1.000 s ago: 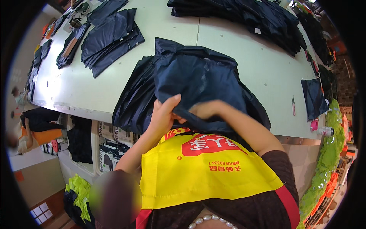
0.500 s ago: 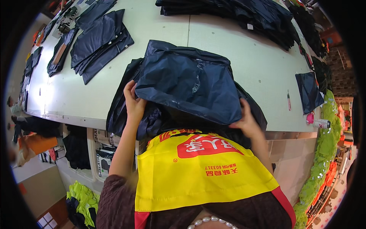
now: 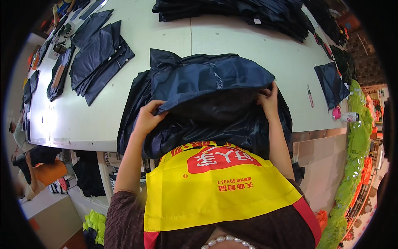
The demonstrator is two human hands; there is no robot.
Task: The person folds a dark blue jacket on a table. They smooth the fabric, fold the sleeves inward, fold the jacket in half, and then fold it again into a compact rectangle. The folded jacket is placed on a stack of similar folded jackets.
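Note:
A dark navy fabric piece [image 3: 207,76] is lifted over a pile of the same dark fabric [image 3: 215,124] at the near edge of a white table [image 3: 232,45]. My left hand [image 3: 148,118] grips the lifted piece's near left edge. My right hand [image 3: 268,98] grips its near right edge. The raised piece arches between both hands and hides part of the pile beneath. A yellow apron [image 3: 215,186] with a red patch covers my front below the pile.
Folded dark pieces [image 3: 97,54] lie at the table's left, a long dark stack [image 3: 248,12] at the far edge, one small dark piece [image 3: 331,83] at right. A pink pen [image 3: 309,95] and pink-and-white items [image 3: 344,115] sit near it. Green fabric [image 3: 352,166] hangs right.
My hands moved apart from the middle of the pile to the two near corners of the top piece and raised it, spreading it wide over the pile.

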